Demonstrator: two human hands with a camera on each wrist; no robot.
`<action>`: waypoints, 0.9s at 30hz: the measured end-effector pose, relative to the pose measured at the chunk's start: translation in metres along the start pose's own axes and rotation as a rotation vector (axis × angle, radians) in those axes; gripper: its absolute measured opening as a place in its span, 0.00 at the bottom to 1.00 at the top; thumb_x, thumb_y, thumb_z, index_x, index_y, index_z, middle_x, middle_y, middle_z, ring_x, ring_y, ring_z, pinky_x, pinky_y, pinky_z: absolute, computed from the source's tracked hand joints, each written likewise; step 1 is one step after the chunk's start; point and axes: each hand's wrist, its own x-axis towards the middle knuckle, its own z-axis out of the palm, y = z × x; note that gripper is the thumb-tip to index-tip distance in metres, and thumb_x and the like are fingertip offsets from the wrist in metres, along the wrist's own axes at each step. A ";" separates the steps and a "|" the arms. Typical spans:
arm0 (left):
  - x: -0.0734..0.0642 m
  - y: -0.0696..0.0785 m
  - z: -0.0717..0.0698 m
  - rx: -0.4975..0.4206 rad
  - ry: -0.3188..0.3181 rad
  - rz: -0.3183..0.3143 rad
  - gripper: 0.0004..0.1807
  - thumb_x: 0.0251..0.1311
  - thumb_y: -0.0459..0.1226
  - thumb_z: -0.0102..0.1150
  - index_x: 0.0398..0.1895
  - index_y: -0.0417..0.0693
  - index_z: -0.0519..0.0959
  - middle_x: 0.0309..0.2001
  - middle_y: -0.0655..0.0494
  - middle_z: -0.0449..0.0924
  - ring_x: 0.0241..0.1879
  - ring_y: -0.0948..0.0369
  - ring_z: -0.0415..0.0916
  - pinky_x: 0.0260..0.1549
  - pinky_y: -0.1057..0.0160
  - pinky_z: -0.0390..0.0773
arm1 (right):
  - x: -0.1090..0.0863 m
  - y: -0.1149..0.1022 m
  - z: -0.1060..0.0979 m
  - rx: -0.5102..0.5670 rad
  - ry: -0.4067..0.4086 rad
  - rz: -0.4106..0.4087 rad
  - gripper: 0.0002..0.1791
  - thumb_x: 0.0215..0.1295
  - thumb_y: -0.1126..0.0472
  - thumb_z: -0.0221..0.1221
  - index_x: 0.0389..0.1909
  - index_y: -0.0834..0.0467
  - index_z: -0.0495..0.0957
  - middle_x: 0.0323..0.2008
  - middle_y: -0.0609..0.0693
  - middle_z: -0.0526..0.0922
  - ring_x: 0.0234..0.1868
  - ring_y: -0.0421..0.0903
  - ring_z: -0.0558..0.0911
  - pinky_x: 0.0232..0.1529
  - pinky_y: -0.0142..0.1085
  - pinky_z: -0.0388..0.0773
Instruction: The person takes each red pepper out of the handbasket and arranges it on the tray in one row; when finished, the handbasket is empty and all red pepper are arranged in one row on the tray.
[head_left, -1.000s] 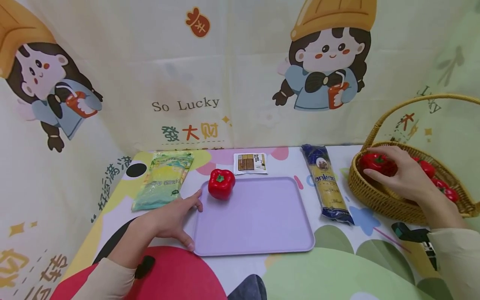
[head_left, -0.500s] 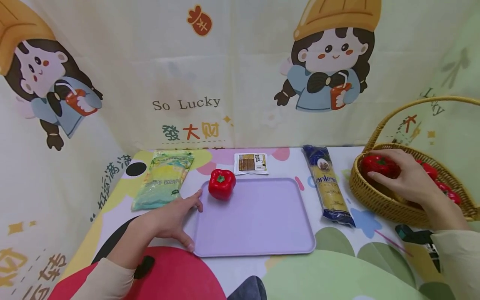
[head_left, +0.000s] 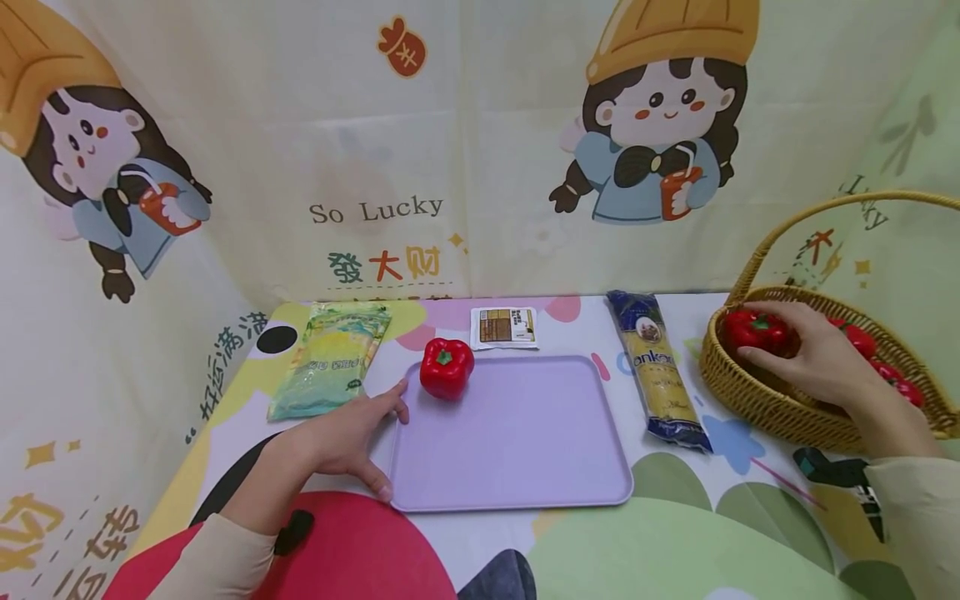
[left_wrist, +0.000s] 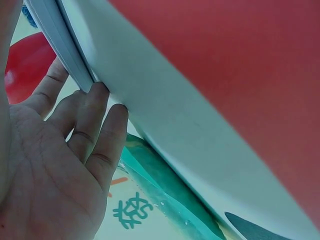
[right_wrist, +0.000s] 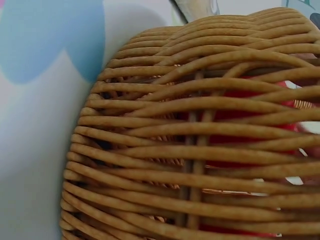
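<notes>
head: one pepper (head_left: 447, 368) at tray's (head_left: 517, 450) 10 o'clock, i'd call that done. basket (head_left: 750, 402) at 3: my right grip (head_left: 825, 356) curled round another pepper (head_left: 752, 332); more red items (head_left: 905, 390) left.
left wrist: left grip (left_wrist: 57, 167) spread, nothing held.
right wrist: grip hidden.

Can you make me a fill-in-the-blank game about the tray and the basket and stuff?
1. The tray is light ____.
2. One red pepper sits at the tray's far ____ corner, as the person sees it.
3. The long blue-and-gold packet lies ____ the tray and the basket.
4. The person's ____ hand reaches into the basket.

Missing words: purple; left; between; right.
</notes>
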 end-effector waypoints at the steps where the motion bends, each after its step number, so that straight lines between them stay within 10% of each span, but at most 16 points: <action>1: 0.000 0.000 0.000 0.000 0.000 -0.002 0.52 0.28 0.58 0.87 0.63 0.66 0.71 0.76 0.54 0.61 0.67 0.55 0.65 0.60 0.49 0.77 | 0.000 0.000 0.001 -0.008 -0.010 0.005 0.37 0.63 0.58 0.72 0.70 0.61 0.67 0.65 0.72 0.67 0.61 0.74 0.66 0.49 0.75 0.70; 18: 0.000 0.000 0.000 -0.005 0.003 -0.001 0.51 0.28 0.59 0.86 0.62 0.66 0.72 0.78 0.52 0.59 0.66 0.53 0.65 0.61 0.46 0.76 | 0.005 0.000 0.002 -0.129 -0.174 0.070 0.42 0.67 0.51 0.69 0.74 0.64 0.61 0.66 0.76 0.62 0.64 0.78 0.60 0.53 0.79 0.62; 27: 0.000 0.000 0.001 -0.002 -0.001 -0.014 0.51 0.28 0.59 0.86 0.62 0.67 0.71 0.78 0.53 0.59 0.67 0.53 0.64 0.62 0.45 0.75 | 0.001 -0.002 0.004 -0.126 -0.121 0.073 0.41 0.65 0.48 0.70 0.72 0.62 0.65 0.63 0.75 0.61 0.57 0.75 0.67 0.50 0.77 0.67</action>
